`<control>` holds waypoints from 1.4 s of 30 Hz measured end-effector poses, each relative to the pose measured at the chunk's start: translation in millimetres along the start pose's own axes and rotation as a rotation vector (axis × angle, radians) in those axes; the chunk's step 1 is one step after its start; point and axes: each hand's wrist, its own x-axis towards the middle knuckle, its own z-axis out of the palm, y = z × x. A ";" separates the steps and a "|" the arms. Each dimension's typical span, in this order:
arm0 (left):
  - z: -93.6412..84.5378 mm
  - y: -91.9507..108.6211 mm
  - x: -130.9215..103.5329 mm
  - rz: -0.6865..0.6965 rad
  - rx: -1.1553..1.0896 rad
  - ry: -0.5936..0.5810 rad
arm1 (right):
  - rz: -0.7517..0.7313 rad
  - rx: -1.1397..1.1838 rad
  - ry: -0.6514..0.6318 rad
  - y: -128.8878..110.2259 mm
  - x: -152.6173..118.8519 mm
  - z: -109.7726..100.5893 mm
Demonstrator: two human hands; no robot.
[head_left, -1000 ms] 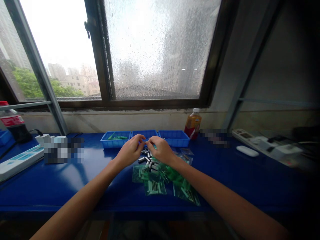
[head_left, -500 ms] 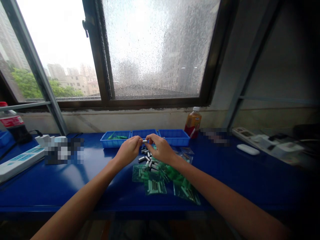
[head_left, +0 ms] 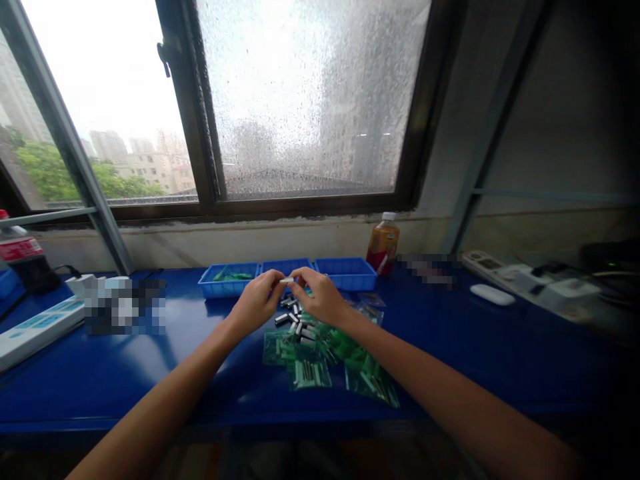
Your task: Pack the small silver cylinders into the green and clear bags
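Head camera gives me a small, slim, pale piece held up between both hands, above the glossy blue table and before the row of blue plastic trays. Its long axis runs crosswise, nearly level — one end toward each hand; which end is its front I can't tell. My left hand pinches the left end, fingertips closed; my right hand has thumb and forefinger narrowed onto the other. Nearer me lie small black-and-silver blocks and green-tinted clear plastic packets.
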 end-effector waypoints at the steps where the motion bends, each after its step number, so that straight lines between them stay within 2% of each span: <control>1: -0.4 0.2 0.3 -0.005 0.011 -0.005 | -0.008 -0.002 0.010 -0.4 -0.5 0.1; 5: -3.0 0.1 1.5 -0.019 0.044 -0.077 | -0.075 -0.049 -0.004 -1.0 0.1 -1.4; 7: -5.2 -2.3 1.4 -0.029 0.082 -0.162 | -0.076 -0.091 -0.011 2.2 2.2 -4.5; 11: -7.5 -13.4 -2.9 -0.019 0.162 -0.423 | 0.031 -0.189 0.063 22.9 7.4 -15.6; 14: -4.2 -22.2 -6.9 -0.015 0.209 -0.521 | 0.141 -0.261 0.141 47.1 9.5 -23.8; 17: 0.0 -26.6 -8.8 -0.020 0.241 -0.523 | 0.244 -0.328 0.168 67.9 9.2 -27.8; 21: 0.4 -28.5 -9.3 -0.025 0.242 -0.520 | 0.305 -0.388 0.104 79.9 7.3 -26.9; 28: 1.8 -30.1 -8.4 -0.081 0.263 -0.468 | 0.294 -0.429 0.043 77.4 6.9 -21.0; 33: 4.4 -27.1 -6.8 -0.067 0.221 -0.443 | 0.318 -0.404 -0.007 80.4 6.5 -19.2; 38: 4.4 -25.8 -7.1 -0.069 0.243 -0.431 | 0.335 -0.402 0.018 81.2 7.2 -19.0; 42: 4.4 -25.4 -6.2 -0.087 0.217 -0.364 | 0.235 -0.374 0.065 63.1 6.9 -16.5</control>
